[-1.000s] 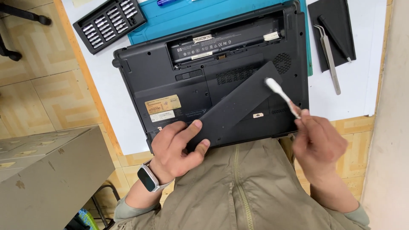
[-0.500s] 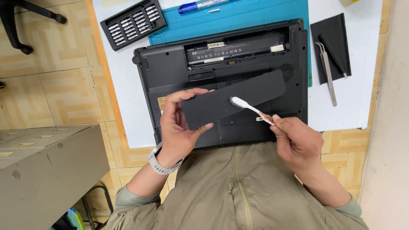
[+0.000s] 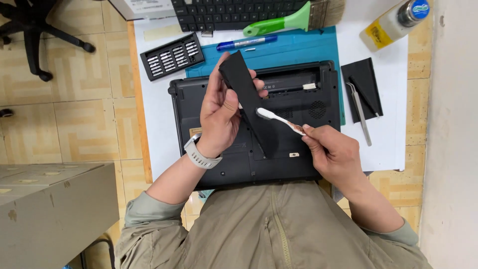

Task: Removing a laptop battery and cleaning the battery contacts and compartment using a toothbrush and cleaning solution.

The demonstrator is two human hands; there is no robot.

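Your left hand [image 3: 221,117] grips a long black laptop battery [image 3: 251,107], upright at frame centre above the overturned black laptop [image 3: 209,164]. Your right hand [image 3: 333,152] pinches a white toothbrush [image 3: 276,118], bristles against the battery's face. Brush with light strokes while holding the battery firmly. Tweezers [image 3: 359,112] lie right; a screwdriver bit set [image 3: 172,56] lies upper left.

On the upturned laptop [image 3: 298,164] in front of me, a small tan sticker [image 3: 195,132] sits near its left edge, partly behind my wrist, and a tiny pale label [image 3: 294,155] lies low on the base. At the table's far right corner, a bottle [image 3: 393,22] wears a yellow label [image 3: 374,29]. A white box [image 3: 142,7] with print sits at the top edge.
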